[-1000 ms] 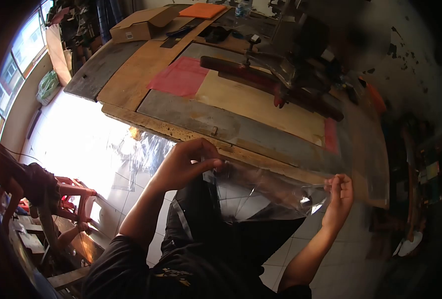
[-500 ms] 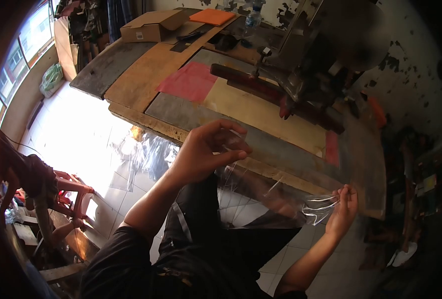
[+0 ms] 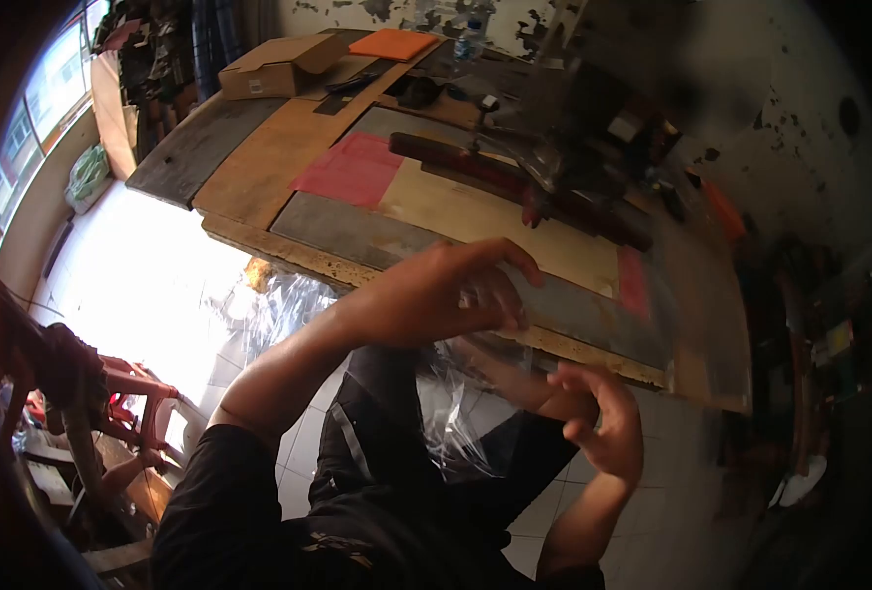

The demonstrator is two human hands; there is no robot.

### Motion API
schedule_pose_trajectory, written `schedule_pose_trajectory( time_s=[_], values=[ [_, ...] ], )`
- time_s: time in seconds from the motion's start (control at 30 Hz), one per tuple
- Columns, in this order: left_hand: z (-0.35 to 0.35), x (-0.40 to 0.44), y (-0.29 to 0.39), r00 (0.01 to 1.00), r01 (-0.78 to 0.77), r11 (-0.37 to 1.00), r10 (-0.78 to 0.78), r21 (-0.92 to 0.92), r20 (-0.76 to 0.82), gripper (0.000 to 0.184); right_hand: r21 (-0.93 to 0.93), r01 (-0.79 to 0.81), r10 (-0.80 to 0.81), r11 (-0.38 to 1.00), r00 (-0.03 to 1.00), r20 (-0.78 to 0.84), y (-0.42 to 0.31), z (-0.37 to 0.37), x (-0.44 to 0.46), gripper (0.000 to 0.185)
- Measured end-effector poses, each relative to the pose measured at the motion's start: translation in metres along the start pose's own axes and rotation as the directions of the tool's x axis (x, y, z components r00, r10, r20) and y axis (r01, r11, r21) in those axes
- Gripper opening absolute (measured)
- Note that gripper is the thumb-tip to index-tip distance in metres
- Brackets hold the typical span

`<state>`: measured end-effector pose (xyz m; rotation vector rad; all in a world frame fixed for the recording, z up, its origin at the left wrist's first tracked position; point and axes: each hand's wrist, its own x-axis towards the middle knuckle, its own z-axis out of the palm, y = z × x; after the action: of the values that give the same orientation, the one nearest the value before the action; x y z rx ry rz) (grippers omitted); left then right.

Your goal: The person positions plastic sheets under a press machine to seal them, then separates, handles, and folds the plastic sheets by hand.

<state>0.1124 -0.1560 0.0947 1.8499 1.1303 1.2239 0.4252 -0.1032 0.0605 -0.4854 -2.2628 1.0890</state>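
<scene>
My left hand (image 3: 446,293) is raised over my lap near the bench's front edge, its index finger stretched out and the other fingers loosely curled. No held thing shows between them. Lower and to the right, my right hand (image 3: 608,423) has its thumb and bent fingers apart, with nothing visible in them. A crumpled clear plastic sheet (image 3: 458,423) lies or hangs over my dark trousers, below my left hand. Whether it touches that hand is hard to see. Between the hands is a blurred limb-like shape (image 3: 514,372), partly hidden.
The worn bench (image 3: 308,261) carries a cardboard box (image 3: 269,74), an orange stack (image 3: 393,44), and red and yellow sheets (image 3: 455,202) under a dark bar (image 3: 514,182). More clear plastic (image 3: 288,310) lies at the bench's left front. A red stool (image 3: 136,398) stands left.
My right hand has moved left, towards my left hand, and no longer grips the plastic. My left hand has shifted slightly right and opened. The stretched plastic has slackened and crumpled. The view has shifted slightly.
</scene>
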Motion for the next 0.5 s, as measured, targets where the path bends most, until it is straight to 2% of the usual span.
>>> schedule_pose_trajectory(
  time_s=[0.03,0.07,0.1,0.13,0.17,0.2,0.23,0.3,0.33,0.4,0.43,0.47,0.5],
  values=[
    [0.009,0.005,0.003,0.996,-0.038,0.998,0.034,0.054,0.087,0.04,0.047,0.014,-0.006,0.999,0.989,-0.15,-0.002,0.012,0.011,0.057],
    [0.019,0.01,0.006,0.991,-0.048,0.997,0.04,0.061,0.125,0.036,0.038,0.005,0.002,0.999,0.985,-0.172,-0.004,0.022,0.021,0.057],
    [0.029,0.013,0.007,0.988,-0.058,0.997,0.049,0.056,0.143,0.036,0.13,0.006,0.021,0.992,0.977,-0.211,-0.004,0.031,0.029,0.054],
    [0.038,0.016,0.006,0.984,-0.152,0.987,0.145,0.053,0.107,0.033,0.218,0.014,0.04,0.976,0.969,-0.242,-0.004,0.036,0.032,0.052],
    [0.045,0.018,0.003,0.969,-0.243,0.968,0.24,0.054,0.064,0.031,0.21,0.014,0.04,0.978,0.967,-0.25,-0.003,0.037,0.03,0.052],
    [0.05,0.017,0.001,0.964,-0.266,0.956,0.266,0.126,0.017,0.028,0.299,-0.052,0.132,0.953,0.958,-0.254,-0.002,0.037,0.028,0.048],
    [0.053,0.016,-0.003,0.963,-0.27,0.955,0.27,0.122,0.018,0.028,0.389,-0.114,0.223,0.914,0.943,-0.247,0.001,0.039,0.025,0.044],
    [0.057,0.009,-0.01,0.98,-0.168,0.975,0.182,0.148,-0.085,0.039,0.392,-0.118,0.237,0.912,0.933,-0.271,0.019,0.049,0.008,0.037],
    [0.06,0.004,-0.011,0.981,-0.163,0.976,0.175,0.142,-0.082,0.039,0.377,-0.117,0.257,0.919,0.902,-0.346,0.029,0.054,-0.001,0.036],
    [0.066,-0.008,-0.014,0.996,0.009,0.994,0.001,0.113,-0.088,0.044,0.327,-0.17,0.321,0.93,0.808,-0.493,0.04,0.061,-0.02,0.03],
    [0.069,-0.014,-0.02,0.996,0.014,0.994,-0.005,0.108,-0.084,0.044,0.331,-0.177,0.329,0.927,0.806,-0.492,0.045,0.062,-0.029,0.03],
    [0.073,-0.022,-0.03,0.971,-0.069,0.937,0.142,0.341,-0.193,0.046,0.426,-0.15,0.394,0.892,0.719,-0.573,0.051,0.063,-0.039,0.026],
    [0.077,-0.032,-0.041,0.918,-0.114,0.82,0.303,0.561,-0.257,0.049,0.513,-0.112,0.464,0.851,0.617,-0.635,0.053,0.064,-0.047,0.023]
  ],
)
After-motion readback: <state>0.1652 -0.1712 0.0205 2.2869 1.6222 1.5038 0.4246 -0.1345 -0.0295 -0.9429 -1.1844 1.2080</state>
